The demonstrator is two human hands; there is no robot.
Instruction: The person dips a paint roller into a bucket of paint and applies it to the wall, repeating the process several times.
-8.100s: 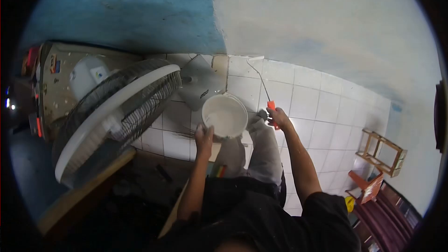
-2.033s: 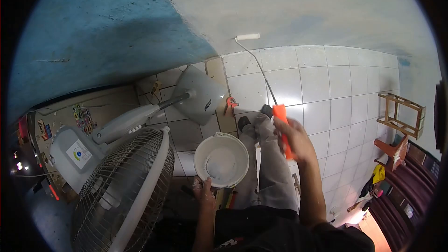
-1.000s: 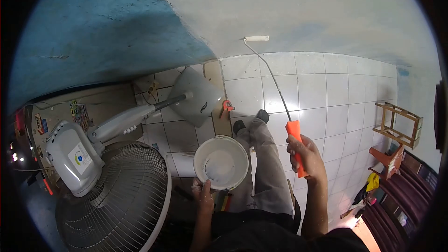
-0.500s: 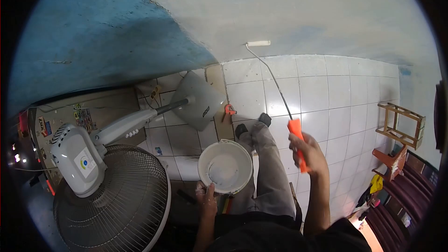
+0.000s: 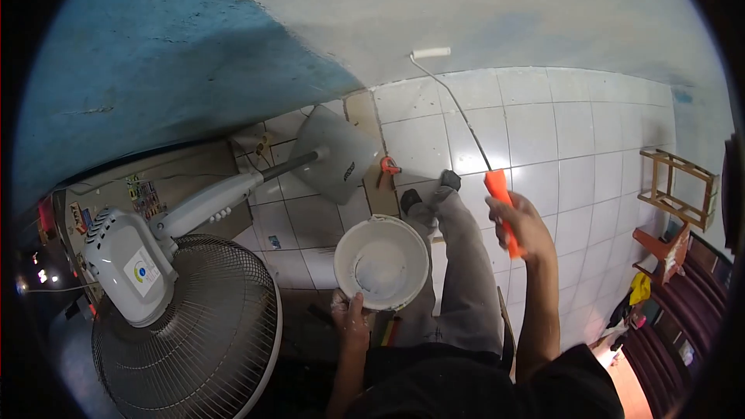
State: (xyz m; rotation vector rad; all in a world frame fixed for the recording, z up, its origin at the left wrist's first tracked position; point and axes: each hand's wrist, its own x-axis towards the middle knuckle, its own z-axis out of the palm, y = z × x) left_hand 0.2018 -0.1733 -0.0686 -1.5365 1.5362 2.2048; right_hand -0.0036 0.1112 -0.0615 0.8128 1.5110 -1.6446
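My right hand (image 5: 526, 226) is wrapped round the orange handle of a paint roller (image 5: 497, 181). Its long bent rod reaches forward, and the narrow white roller sleeve (image 5: 431, 53) lies against the pale lower wall (image 5: 372, 15). My left hand (image 5: 351, 318) grips the near rim of a white bucket (image 5: 341, 264), thumb over the edge. Whitish paint shows at the bottom of the bucket, and white smears mark the fingers of that hand.
A grey standing fan (image 5: 186, 334) leans in at the left, its square base (image 5: 330, 159) on the floor tiles. An orange-handled tool (image 5: 389, 165) lies near my feet. To the right are a wooden stool frame (image 5: 679, 186) and dark red seating (image 5: 671, 341). Blue paint (image 5: 178, 54) covers the left wall.
The roller sleeve has shifted slightly up in view, along with my right hand. The bucket and left hand sit a little higher and further right; the whole view has tilted slightly.
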